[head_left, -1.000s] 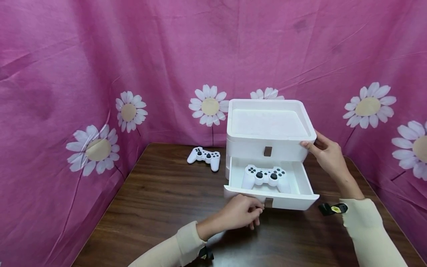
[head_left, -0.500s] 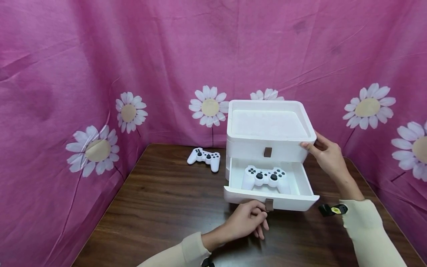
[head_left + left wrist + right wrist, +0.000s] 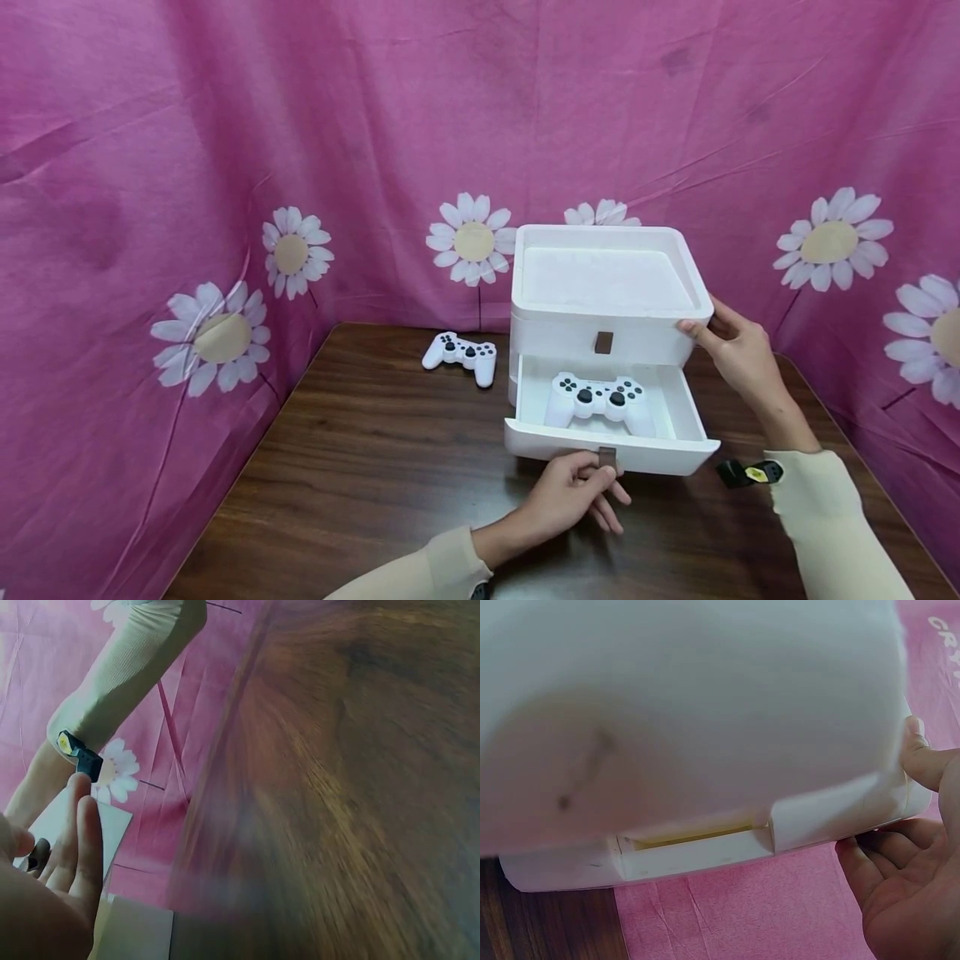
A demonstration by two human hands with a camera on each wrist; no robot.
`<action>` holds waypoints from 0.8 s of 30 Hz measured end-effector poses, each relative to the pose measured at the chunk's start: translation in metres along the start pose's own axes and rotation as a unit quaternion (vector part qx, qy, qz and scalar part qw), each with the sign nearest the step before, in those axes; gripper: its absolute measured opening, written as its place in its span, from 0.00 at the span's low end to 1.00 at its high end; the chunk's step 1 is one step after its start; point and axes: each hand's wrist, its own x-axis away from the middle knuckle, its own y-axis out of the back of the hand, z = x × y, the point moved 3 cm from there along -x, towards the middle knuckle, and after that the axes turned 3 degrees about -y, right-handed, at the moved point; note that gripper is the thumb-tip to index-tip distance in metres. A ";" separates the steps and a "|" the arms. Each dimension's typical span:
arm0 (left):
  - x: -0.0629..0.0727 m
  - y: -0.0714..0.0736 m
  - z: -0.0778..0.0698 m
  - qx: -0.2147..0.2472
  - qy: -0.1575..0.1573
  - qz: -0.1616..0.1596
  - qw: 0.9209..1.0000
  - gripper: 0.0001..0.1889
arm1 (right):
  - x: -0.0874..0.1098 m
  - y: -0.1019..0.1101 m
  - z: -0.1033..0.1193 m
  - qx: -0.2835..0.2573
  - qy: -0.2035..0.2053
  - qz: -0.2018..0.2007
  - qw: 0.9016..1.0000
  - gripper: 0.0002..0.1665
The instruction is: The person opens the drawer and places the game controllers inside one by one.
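A small tabletop booth, screened by fabric; whether it stands in a home, an office or a lab cannot be told. Wrinkled pink cloth [image 3: 390, 125] printed with large white daisies [image 3: 474, 240] hangs along the left, far and right sides, hiding the room beyond. It closes in a dark wood-grain table [image 3: 360, 467]. On the right of the table, a white drawer organizer [image 3: 555, 337], and just left of it a white game controller [image 3: 461, 357], are household goods. A black wrist camera [image 3: 742, 473] beside the cream right sleeve [image 3: 828, 517] makes the spot look like a staged filming corner.
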 end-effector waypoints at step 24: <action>-0.010 -0.003 0.000 -0.004 -0.058 -0.082 0.995 0.18 | 0.001 0.004 0.003 0.019 0.010 0.002 1.000 0.49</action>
